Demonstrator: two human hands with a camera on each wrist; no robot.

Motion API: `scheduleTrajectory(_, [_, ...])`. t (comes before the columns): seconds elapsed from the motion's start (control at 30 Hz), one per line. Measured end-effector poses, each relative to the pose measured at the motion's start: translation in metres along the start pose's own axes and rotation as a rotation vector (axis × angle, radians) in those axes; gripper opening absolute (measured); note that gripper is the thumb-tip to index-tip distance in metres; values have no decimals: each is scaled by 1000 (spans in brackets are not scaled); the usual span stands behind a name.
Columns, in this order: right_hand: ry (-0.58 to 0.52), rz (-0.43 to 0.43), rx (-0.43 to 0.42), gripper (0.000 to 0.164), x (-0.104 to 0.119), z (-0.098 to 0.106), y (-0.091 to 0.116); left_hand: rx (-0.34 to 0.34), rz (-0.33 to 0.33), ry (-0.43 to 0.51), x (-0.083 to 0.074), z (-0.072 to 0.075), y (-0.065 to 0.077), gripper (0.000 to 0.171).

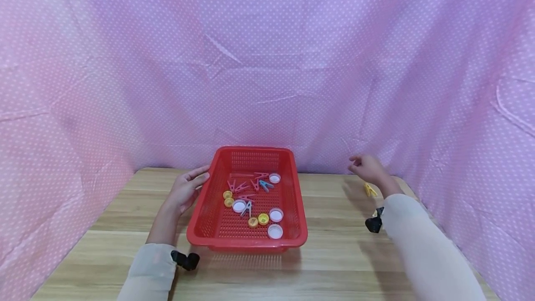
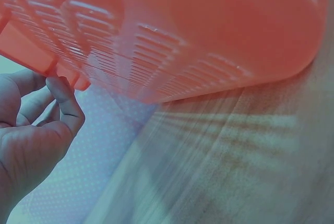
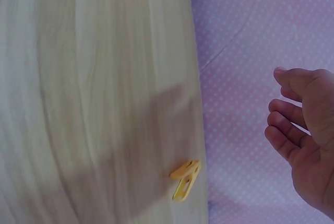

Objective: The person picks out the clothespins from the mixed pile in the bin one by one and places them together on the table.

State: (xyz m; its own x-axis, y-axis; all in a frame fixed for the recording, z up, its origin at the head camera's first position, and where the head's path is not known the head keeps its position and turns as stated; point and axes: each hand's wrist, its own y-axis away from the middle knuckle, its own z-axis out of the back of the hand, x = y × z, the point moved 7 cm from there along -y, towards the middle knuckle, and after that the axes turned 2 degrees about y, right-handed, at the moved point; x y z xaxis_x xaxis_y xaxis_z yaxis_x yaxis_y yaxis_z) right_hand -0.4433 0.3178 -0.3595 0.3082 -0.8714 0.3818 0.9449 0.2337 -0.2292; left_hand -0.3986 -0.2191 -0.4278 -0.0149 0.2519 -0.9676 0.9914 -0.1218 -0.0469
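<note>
My left hand (image 1: 185,191) grips the left rim of a red plastic basket (image 1: 194,226); in the left wrist view, thumb and fingers pinch its edge. Inside the basket lie several pink clothespins, a blue clothespin (image 1: 265,185), a grey clothespin (image 1: 247,209), white round caps (image 1: 275,232) and yellow caps (image 1: 263,219). My right hand (image 1: 369,171) hovers over the far right of the table, its fingers loosely bent with nothing between them. Below it a yellow clothespin (image 3: 185,179) lies on the wood near the table edge.
The wooden table (image 1: 330,264) has pink dotted cloth (image 1: 267,82) hanging behind it and at both sides. A small yellowish thing (image 1: 375,213) is partly hidden by the black camera (image 1: 373,224) on the right wrist.
</note>
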Motion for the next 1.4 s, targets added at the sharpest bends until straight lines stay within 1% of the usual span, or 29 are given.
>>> scheduleTrajectory(0.33, [28,49,33,36,32,-2,-15,-5,13,-2,2,2,1,52])
scheduleTrajectory(0.57, [50,111,41,36,58,-3,-24,-16,22,-21,2,3,1,52])
scheduleTrajectory(0.83, [60,158,60,38,91,-9,-34,0,13,-19,1,1,2,52])
scheduleTrajectory(0.93, [80,195,56,36,108,-13,-39,-11,13,-16,0,2,2,52])
scheduleTrajectory(1.23, [102,283,57,33,154,-34,-48,5,7,-3,1,0,1,53])
scheduleTrajectory(1.3, [117,311,52,31,164,-38,-49,7,8,2,1,0,0,53])
scheduleTrajectory(1.4, [132,375,48,29,178,-46,-52,3,8,2,1,0,0,54])
